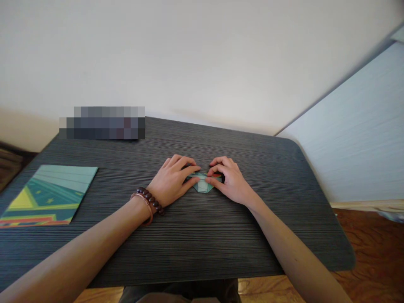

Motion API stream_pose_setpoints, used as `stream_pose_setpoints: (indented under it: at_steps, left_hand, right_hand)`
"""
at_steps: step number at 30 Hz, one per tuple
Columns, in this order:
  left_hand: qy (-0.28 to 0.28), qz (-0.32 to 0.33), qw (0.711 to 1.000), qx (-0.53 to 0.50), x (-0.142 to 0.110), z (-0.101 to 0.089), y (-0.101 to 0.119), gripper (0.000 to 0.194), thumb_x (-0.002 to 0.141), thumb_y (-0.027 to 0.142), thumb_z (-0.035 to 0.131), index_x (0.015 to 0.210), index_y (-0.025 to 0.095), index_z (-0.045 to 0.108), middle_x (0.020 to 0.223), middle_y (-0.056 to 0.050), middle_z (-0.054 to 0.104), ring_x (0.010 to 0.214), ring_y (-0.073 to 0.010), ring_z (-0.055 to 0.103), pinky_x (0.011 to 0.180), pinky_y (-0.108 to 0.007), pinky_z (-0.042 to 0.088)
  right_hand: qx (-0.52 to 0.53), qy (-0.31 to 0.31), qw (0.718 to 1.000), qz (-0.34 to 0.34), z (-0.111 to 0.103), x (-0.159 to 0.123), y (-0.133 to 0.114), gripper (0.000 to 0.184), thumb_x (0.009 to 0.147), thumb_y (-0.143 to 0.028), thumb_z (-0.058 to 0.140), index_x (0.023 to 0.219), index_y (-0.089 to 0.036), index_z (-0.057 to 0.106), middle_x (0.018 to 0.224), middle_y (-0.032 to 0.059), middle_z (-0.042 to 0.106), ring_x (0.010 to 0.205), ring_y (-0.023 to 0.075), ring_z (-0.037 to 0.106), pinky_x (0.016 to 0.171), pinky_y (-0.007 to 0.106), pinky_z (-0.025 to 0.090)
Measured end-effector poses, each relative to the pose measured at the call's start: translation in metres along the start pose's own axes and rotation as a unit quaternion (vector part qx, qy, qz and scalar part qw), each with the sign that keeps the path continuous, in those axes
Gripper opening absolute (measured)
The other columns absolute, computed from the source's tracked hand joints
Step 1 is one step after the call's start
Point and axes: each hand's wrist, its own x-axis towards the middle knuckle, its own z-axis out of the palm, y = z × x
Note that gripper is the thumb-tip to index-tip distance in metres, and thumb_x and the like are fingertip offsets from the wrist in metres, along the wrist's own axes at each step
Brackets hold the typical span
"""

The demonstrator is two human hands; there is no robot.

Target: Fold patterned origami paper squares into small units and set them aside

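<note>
On the dark, fine-ribbed tabletop (189, 248), right in the middle of the scene, lies one small piece of folded paper (202, 186), with two bare hands upon it. It is pale green-blue, with a lighter patch at its centre and a bit of orange-red at its far right edge; the exact folds are too small for me to make out. From the left, the left hand (173, 176) grasps it, thumb on the paper and fingers bent over toward the far edge, the gap between them narrow. From the right, the right hand (231, 179) pinches it too, thumb and forefinger nearly together at the paper, the other fingers curled above. The two thumbs stand close to each other, apart. Two pieces circle the left wrist: one string of dark round beads (148, 196) and, just beside it, one copper-coloured bangle (151, 214). Well apart, at the left of the table, one printed sheet (52, 195) lies flat, green-blue with yellow and orange bands and small stars. Beyond it, at the far left edge, sits one blurred-out object (107, 125), dark grey. Behind rises a pale wall (202, 54); a light panel (356, 126) stands along the right.
</note>
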Motion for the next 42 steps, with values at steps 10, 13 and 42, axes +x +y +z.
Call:
stream_pose_setpoints:
  at_steps: [10,13,42]
  left_hand:
    - [0.008,-0.021,0.994,-0.107,0.005,-0.003,0.002,0.025,0.086,0.036,0.052,0.099,0.019,0.064,0.109,-0.006,0.063,0.104,-0.0228,0.049,0.091,-0.041,0.039]
    - [-0.004,-0.058,0.984,-0.168,0.007,-0.007,0.004,0.019,0.083,0.034,0.055,0.092,0.020,0.064,0.098,-0.003,0.067,0.096,-0.0205,0.054,0.089,-0.038,0.040]
    - [-0.082,-0.190,0.923,-0.325,0.006,-0.022,-0.002,0.030,0.076,0.024,0.049,0.099,0.017,0.068,0.077,0.001,0.070,0.060,-0.0102,0.058,0.055,-0.018,0.042]
  right_hand:
    - [0.081,0.035,0.996,-0.017,-0.001,-0.001,-0.002,0.007,0.083,-0.028,0.060,0.082,-0.021,0.058,0.108,0.0033,0.059,0.101,0.0188,0.053,0.090,0.038,0.038]
    - [0.130,0.037,0.990,-0.045,0.000,-0.001,-0.005,0.005,0.085,-0.025,0.057,0.083,-0.021,0.056,0.108,0.0039,0.060,0.101,0.0171,0.054,0.090,0.035,0.040]
    - [0.197,0.037,0.979,0.040,-0.003,-0.002,-0.007,0.018,0.082,-0.036,0.059,0.086,-0.020,0.065,0.081,0.0011,0.069,0.074,0.0150,0.062,0.067,0.026,0.044]
